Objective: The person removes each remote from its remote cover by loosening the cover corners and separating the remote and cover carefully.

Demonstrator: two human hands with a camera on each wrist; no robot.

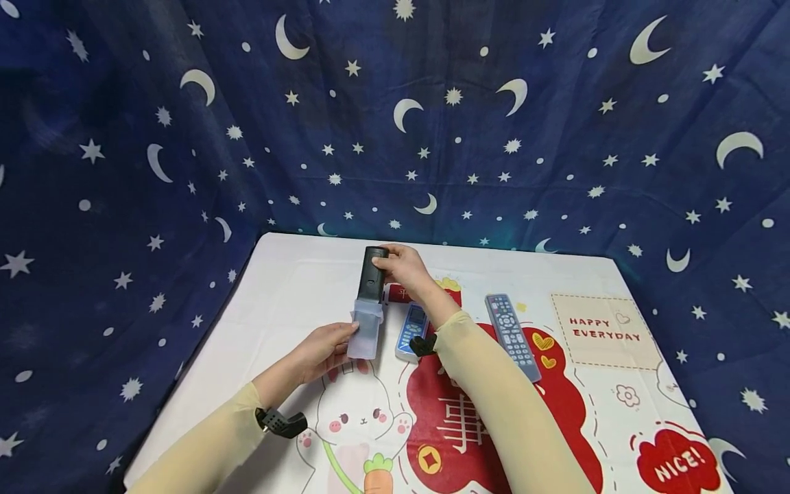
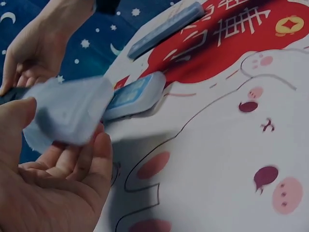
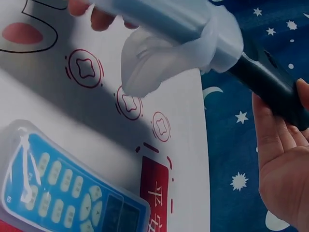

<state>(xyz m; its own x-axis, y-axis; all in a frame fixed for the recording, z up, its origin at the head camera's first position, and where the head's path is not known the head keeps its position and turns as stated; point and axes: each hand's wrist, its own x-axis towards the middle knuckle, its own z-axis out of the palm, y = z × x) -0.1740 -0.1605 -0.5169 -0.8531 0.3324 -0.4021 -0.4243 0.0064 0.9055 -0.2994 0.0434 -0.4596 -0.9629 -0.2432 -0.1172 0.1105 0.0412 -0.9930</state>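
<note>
A black remote control (image 1: 372, 274) is held up over the table's left half, its back toward the head camera. My right hand (image 1: 404, 269) grips its far end, thumb on the back and fingers underneath. A translucent silicone sleeve (image 1: 365, 333) covers the near part of the remote, its open rim bunched around the middle. My left hand (image 1: 324, 351) pinches the sleeve near its lower end, thumb on top and fingers below. In the right wrist view a loose flap (image 3: 159, 63) of the sleeve hangs beneath the remote.
A blue-faced remote (image 1: 410, 333) in a clear cover lies right of the held one. Farther right lies a longer grey-blue remote (image 1: 512, 336) with many buttons. The white printed tablecloth (image 1: 296, 281) reaches a dark blue star-patterned curtain (image 1: 370, 137) at the back and sides.
</note>
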